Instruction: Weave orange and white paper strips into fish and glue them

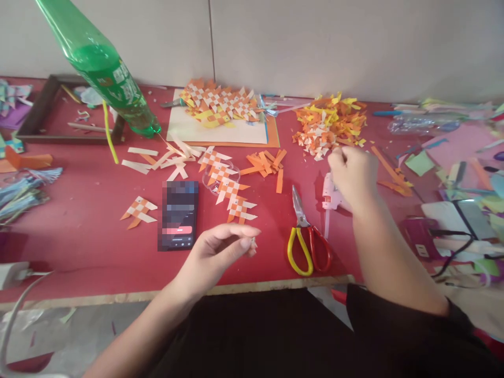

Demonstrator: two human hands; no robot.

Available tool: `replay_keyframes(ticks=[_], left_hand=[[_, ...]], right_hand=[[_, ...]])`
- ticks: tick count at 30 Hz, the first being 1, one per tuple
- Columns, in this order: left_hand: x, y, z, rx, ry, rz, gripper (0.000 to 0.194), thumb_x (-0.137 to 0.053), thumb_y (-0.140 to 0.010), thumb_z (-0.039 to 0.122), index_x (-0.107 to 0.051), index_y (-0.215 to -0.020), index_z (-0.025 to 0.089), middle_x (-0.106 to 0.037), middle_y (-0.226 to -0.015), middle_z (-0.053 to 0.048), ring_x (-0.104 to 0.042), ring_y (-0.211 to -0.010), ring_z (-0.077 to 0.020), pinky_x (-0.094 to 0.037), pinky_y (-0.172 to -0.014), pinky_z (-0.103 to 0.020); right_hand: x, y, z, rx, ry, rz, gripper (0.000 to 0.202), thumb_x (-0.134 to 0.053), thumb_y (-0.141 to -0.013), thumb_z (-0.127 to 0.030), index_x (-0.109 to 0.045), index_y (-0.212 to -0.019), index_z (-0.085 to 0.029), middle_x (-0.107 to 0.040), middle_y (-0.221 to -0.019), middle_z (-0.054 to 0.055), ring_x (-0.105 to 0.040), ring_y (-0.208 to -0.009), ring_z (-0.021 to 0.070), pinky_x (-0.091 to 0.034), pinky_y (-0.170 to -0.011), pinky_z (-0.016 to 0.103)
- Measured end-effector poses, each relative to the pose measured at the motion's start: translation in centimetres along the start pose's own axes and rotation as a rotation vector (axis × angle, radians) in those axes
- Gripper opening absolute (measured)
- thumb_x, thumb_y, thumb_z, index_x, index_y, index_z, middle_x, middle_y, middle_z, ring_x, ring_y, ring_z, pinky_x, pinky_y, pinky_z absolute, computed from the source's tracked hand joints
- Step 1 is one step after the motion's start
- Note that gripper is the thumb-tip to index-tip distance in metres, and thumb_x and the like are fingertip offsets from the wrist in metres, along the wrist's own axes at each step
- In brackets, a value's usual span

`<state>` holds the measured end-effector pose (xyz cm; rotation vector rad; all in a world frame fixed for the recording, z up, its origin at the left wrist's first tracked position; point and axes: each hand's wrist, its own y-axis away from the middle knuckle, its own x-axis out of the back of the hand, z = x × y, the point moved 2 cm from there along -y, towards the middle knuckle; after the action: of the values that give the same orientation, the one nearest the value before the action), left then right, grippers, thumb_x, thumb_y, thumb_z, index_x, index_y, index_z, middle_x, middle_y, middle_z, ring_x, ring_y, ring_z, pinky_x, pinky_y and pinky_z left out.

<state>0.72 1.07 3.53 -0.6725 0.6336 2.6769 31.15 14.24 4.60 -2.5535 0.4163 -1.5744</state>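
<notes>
Person's left hand [224,247] pinches tiny item [253,240] (too small to identify) | right hand [352,170] curled shut, any contents hidden | pink glue gun [334,194] beside it

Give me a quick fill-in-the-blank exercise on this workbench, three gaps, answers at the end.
The scissors have one red handle and one ____ handle.
The tall green ____ stands beside the dark tray.
The single woven paper piece lies just left of the black ____.

Missing words: yellow; bottle; phone.
</notes>
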Motion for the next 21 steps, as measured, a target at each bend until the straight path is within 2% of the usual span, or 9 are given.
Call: replay_keyframes(ticks=[3, 4, 7, 8, 11, 12, 13, 18, 21], left_hand=[[-0.6, 0.3, -0.1, 0.045, -0.052, 0.019, 0.007, -0.072, -0.083, 0.021, -0.076, -0.089, 0.021, -0.071, -0.077, -0.001, -0.064, -0.072, -0.0104, -0.053, -0.075, -0.023], [-0.7, 0.3, 0.0, 0.050, -0.068, 0.021, 0.006, -0.073, -0.082, 0.021, -0.076, -0.088, 0.020, -0.071, -0.077, -0.001, -0.064, -0.072, -0.0107, -0.053, -0.074, -0.023], [-0.9, 0.4, 0.3, 0.026, -0.124, 0.002, 0.005, -0.075, -0.080, 0.020, -0.076, -0.084, 0.021, -0.072, -0.081, -0.001, -0.063, -0.074, -0.0113, -0.052, -0.075, -0.024], [-0.9, 0.3, 0.4, 0.011, -0.149, -0.009, 0.004, -0.075, -0.080, 0.020, -0.076, -0.084, 0.021, -0.072, -0.083, -0.002, -0.064, -0.075, -0.0118, -0.052, -0.076, -0.024], [-0.8, 0.3, 0.8, -0.054, -0.243, -0.028, 0.004, -0.072, -0.083, 0.020, -0.076, -0.084, 0.021, -0.071, -0.086, -0.003, -0.065, -0.080, -0.0137, -0.052, -0.078, -0.026], [-0.8, 0.4, 0.9, -0.082, -0.287, -0.025, 0.006, -0.070, -0.084, 0.020, -0.076, -0.084, 0.022, -0.070, -0.086, -0.003, -0.065, -0.080, -0.0141, -0.052, -0.077, -0.026], [-0.7, 0.4, 1.1, -0.114, -0.336, -0.019, 0.008, -0.069, -0.085, 0.020, -0.076, -0.085, 0.022, -0.070, -0.085, -0.003, -0.065, -0.080, -0.0139, -0.052, -0.076, -0.026], [-0.3, 1.2, 1.3, -0.222, -0.548, 0.040, 0.009, -0.067, -0.087, 0.021, -0.074, -0.091, 0.024, -0.069, -0.082, -0.001, -0.066, -0.072, -0.0124, -0.053, -0.067, -0.023], [0.3, 0.9, 0.8, -0.177, -0.642, 0.084, 0.010, -0.064, -0.088, 0.024, -0.068, -0.097, 0.022, -0.073, -0.086, -0.003, -0.070, -0.077, -0.0158, -0.055, -0.070, -0.026]], right_hand=[[-0.2, -2.1, 1.1, -0.025, 0.003, 0.007, 0.008, -0.064, -0.076, -0.027, -0.060, -0.078, -0.021, -0.069, -0.092, 0.014, -0.059, -0.104, 0.0366, -0.042, -0.087, 0.053], [-0.3, -1.9, 0.7, -0.022, -0.005, 0.004, 0.020, -0.066, -0.076, -0.026, -0.062, -0.094, -0.020, -0.069, -0.104, 0.016, -0.057, -0.110, 0.0367, -0.041, -0.091, 0.054], [-0.7, 2.0, -2.9, 0.048, -0.163, -0.079, 0.046, -0.059, -0.089, -0.032, -0.048, -0.132, -0.025, -0.065, -0.124, 0.012, -0.064, -0.106, 0.0249, -0.049, -0.091, 0.044], [-0.9, 3.9, -4.6, 0.100, -0.381, -0.178, 0.048, -0.056, -0.092, -0.034, -0.044, -0.138, -0.025, -0.065, -0.125, 0.012, -0.065, -0.106, 0.0228, -0.051, -0.091, 0.041], [-1.2, 9.8, -9.5, 0.238, -0.858, -0.691, 0.042, -0.050, -0.097, -0.039, -0.045, -0.137, -0.028, -0.065, -0.126, 0.008, -0.061, -0.118, 0.0204, -0.052, -0.095, 0.038], [-1.1, 11.3, -10.5, 0.254, -0.895, -0.816, 0.039, -0.052, -0.096, -0.039, -0.050, -0.133, -0.028, -0.063, -0.129, 0.008, -0.058, -0.122, 0.0196, -0.051, -0.098, 0.037], [-1.0, 12.3, -11.1, 0.240, -0.934, -0.861, 0.037, -0.052, -0.096, -0.038, -0.052, -0.131, -0.027, -0.063, -0.128, 0.007, -0.060, -0.119, 0.0182, -0.052, -0.096, 0.034], [-1.3, 13.9, -11.0, 0.112, -0.954, -0.839, 0.029, -0.068, -0.086, -0.034, -0.062, -0.112, -0.022, -0.068, -0.091, 0.001, -0.066, -0.083, 0.0128, -0.056, -0.072, 0.026], [-1.8, 14.3, -10.7, 0.149, -0.848, -0.691, 0.014, -0.068, -0.086, -0.028, -0.067, -0.098, -0.020, -0.067, -0.081, 0.000, -0.064, -0.072, 0.0113, -0.054, -0.067, 0.024]])
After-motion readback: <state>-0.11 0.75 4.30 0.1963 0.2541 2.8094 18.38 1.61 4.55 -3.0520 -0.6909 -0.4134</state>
